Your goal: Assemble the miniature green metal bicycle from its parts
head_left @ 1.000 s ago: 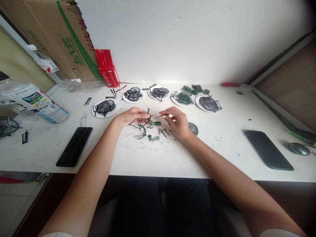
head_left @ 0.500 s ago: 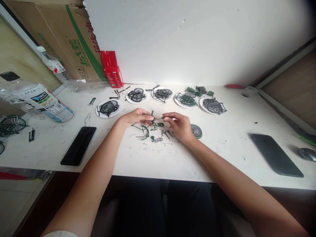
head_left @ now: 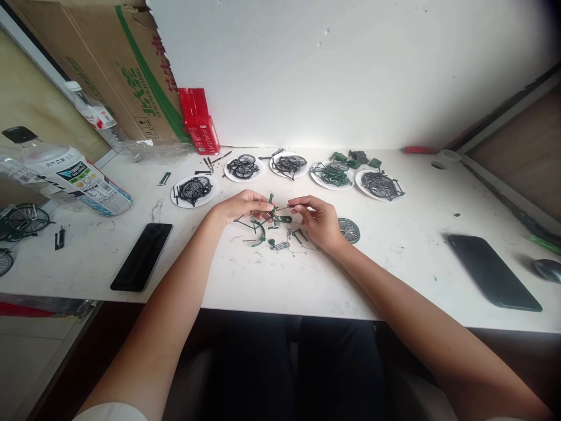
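Observation:
My left hand (head_left: 245,206) is closed, thumb and fingers pinching a small green model bicycle frame piece (head_left: 272,200) just above the table. From the right, my right hand (head_left: 319,221) pinches a thin rod-like piece (head_left: 283,208); its far end reaches the green frame piece near my left fingertips. Whether the two are joined I cannot tell. Below my hands lie a curved green mudguard (head_left: 262,237), a small silver rack-like part (head_left: 281,246) and several thin bits. A spoked model wheel (head_left: 349,231) lies beside my right wrist, partly hidden by it.
Paper plates with model bicycle parts line the back, among them a left plate (head_left: 174,197) and a green-parts plate (head_left: 314,178). A phone (head_left: 142,257) and bottle (head_left: 87,178) stand left; a dark flat slab (head_left: 494,272) and mouse (head_left: 547,269) lie right. A red box (head_left: 201,131) stands behind.
The view has shifted slightly. Both hands stay in nearly the same place with the same grips; the rod-like piece is still at the green frame piece.

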A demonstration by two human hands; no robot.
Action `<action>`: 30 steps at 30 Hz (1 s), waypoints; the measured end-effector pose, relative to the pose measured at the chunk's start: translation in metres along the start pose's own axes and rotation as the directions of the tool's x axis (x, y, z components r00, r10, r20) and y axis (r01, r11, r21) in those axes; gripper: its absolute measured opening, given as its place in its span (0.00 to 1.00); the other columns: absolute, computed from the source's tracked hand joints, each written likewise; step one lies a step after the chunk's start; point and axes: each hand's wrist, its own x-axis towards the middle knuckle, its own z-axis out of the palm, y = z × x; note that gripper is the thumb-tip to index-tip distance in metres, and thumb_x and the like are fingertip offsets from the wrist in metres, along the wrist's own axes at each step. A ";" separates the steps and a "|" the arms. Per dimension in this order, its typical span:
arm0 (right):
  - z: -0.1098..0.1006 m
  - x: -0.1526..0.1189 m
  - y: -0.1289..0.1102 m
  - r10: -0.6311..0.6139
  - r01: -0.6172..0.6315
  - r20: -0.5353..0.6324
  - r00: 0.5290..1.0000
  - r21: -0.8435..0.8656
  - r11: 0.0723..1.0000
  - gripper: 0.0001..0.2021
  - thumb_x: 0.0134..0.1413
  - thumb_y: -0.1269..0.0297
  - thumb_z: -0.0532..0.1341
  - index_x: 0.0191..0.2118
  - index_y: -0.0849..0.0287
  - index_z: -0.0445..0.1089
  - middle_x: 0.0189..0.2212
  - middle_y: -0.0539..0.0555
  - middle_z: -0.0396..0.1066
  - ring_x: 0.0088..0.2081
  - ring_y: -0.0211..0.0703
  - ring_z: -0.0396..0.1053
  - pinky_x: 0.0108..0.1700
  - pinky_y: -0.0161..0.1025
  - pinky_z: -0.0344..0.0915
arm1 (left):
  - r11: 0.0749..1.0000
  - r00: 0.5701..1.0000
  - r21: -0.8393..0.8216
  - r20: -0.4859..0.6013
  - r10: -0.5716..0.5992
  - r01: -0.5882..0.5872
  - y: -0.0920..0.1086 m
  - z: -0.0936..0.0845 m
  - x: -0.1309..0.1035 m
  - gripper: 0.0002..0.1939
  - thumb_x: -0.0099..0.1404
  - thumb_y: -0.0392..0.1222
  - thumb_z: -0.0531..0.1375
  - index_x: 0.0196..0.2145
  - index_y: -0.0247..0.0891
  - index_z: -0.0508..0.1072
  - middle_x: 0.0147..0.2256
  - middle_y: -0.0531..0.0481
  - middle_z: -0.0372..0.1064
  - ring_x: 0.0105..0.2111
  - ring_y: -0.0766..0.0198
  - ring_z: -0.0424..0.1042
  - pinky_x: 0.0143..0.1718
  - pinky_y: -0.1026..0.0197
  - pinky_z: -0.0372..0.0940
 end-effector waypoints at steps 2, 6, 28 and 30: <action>0.000 0.000 0.000 -0.006 0.006 -0.007 1.000 -0.006 1.000 0.19 0.69 0.45 0.65 0.47 0.57 0.82 0.42 0.60 0.82 0.43 0.50 0.79 0.37 0.43 0.75 | 1.000 1.000 0.002 -0.001 -0.003 0.003 0.000 0.000 0.000 0.20 0.58 0.53 0.77 0.40 0.33 0.85 0.39 0.39 0.83 0.39 0.59 0.82 0.40 0.63 0.70; 0.000 0.000 -0.002 -0.009 0.009 -0.006 1.000 -0.013 1.000 0.19 0.68 0.45 0.65 0.47 0.56 0.82 0.42 0.59 0.82 0.43 0.50 0.79 0.39 0.45 0.76 | 1.000 1.000 0.009 0.004 -0.002 0.002 -0.002 -0.001 0.000 0.20 0.59 0.54 0.76 0.40 0.33 0.85 0.38 0.39 0.83 0.39 0.59 0.82 0.41 0.63 0.70; -0.002 0.001 -0.006 -0.036 0.036 0.003 0.999 -0.028 0.999 0.22 0.66 0.39 0.65 0.46 0.55 0.82 0.43 0.60 0.83 0.44 0.52 0.79 0.41 0.46 0.77 | 0.998 1.000 0.061 0.023 -0.002 0.001 -0.005 -0.004 0.002 0.21 0.62 0.55 0.74 0.43 0.33 0.85 0.38 0.38 0.84 0.39 0.60 0.81 0.41 0.63 0.69; -0.002 0.002 -0.005 -0.020 0.020 0.014 1.000 -0.004 1.000 0.23 0.65 0.39 0.66 0.48 0.55 0.81 0.44 0.60 0.83 0.44 0.52 0.80 0.41 0.46 0.77 | 0.998 1.000 0.060 0.023 0.001 -0.003 -0.005 -0.005 0.002 0.21 0.62 0.54 0.74 0.44 0.33 0.85 0.38 0.38 0.84 0.39 0.60 0.81 0.42 0.63 0.69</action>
